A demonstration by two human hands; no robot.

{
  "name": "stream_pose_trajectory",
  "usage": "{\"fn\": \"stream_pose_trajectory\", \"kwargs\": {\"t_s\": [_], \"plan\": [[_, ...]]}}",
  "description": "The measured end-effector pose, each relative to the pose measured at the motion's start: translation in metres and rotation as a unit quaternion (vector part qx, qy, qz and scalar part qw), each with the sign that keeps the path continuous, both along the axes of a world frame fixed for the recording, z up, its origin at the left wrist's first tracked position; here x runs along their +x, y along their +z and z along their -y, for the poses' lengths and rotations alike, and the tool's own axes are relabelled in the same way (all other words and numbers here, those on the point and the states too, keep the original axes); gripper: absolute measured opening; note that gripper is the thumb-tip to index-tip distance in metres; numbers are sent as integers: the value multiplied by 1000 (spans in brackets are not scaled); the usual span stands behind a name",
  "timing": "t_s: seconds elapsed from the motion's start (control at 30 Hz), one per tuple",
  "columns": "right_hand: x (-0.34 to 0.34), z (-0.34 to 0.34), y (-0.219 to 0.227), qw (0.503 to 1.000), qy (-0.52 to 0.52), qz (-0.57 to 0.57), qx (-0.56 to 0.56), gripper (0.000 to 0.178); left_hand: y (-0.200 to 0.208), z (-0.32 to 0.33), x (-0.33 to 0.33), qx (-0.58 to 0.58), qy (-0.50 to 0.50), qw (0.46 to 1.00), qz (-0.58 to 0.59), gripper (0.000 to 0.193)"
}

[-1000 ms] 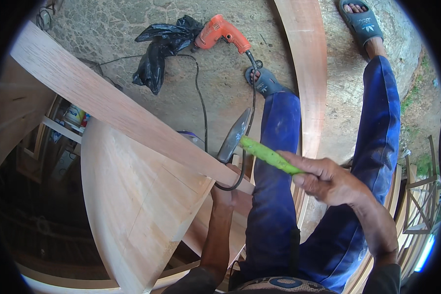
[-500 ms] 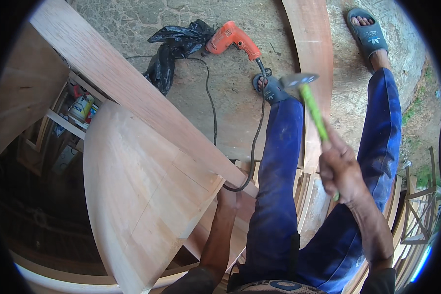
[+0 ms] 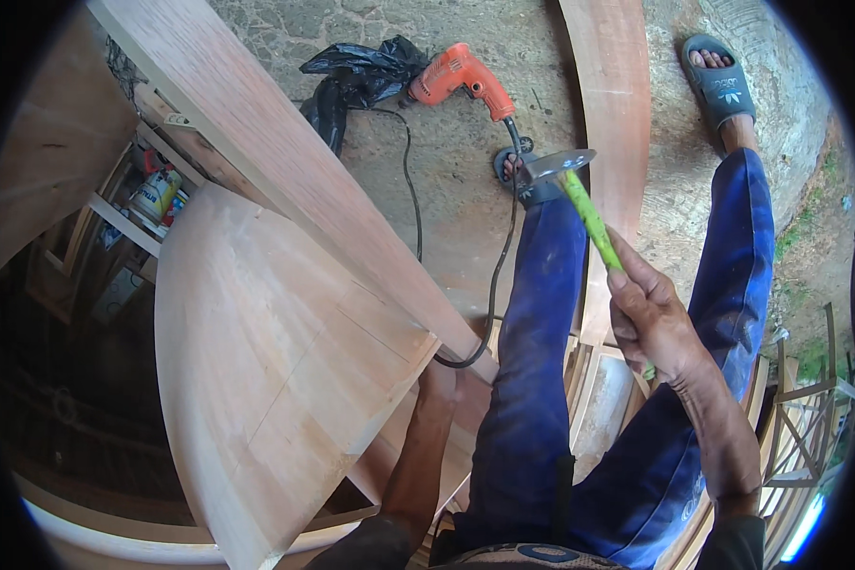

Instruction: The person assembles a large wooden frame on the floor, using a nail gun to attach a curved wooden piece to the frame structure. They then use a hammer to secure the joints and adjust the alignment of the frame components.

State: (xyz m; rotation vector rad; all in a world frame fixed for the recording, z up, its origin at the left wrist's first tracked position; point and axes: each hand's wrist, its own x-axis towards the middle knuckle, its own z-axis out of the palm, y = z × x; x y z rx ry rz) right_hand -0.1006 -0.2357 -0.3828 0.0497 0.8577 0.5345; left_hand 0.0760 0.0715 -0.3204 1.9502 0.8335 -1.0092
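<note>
My right hand (image 3: 657,318) is closed around the green handle of a hammer (image 3: 589,218). The hammer's metal head is raised over my left shin and sandal. Low in the middle, my left hand (image 3: 439,382) is at the near end of a long wooden plank (image 3: 285,142), under the corner of a curved wooden panel (image 3: 275,351). The panel and plank hide its fingers, so its grip does not show. Pencil-like lines cross the panel, which lies alongside the plank.
An orange power drill (image 3: 461,81) lies on the concrete floor beside a black plastic bag (image 3: 366,81). Its cord (image 3: 503,256) loops past my left leg to the plank. A curved board (image 3: 613,123) lies between my feet. Wooden strips (image 3: 750,408) and a small frame (image 3: 807,427) are at right.
The hammer head has shifted a little left and down, with my right hand slightly lower. The plank's far end has swung right; the panel has shifted slightly.
</note>
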Motion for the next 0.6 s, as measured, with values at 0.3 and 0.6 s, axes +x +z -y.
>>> {"fn": "stream_pose_trajectory", "kwargs": {"t_s": [0.3,0.6], "plan": [[-4,-4,30,969,-219,-62,-99,53,-2,29,-4,97,-41,994,1,20],[17,-47,-31,958,-90,-109,-248,13,-15,23,-7,78,-29,996,-14,29]]}}
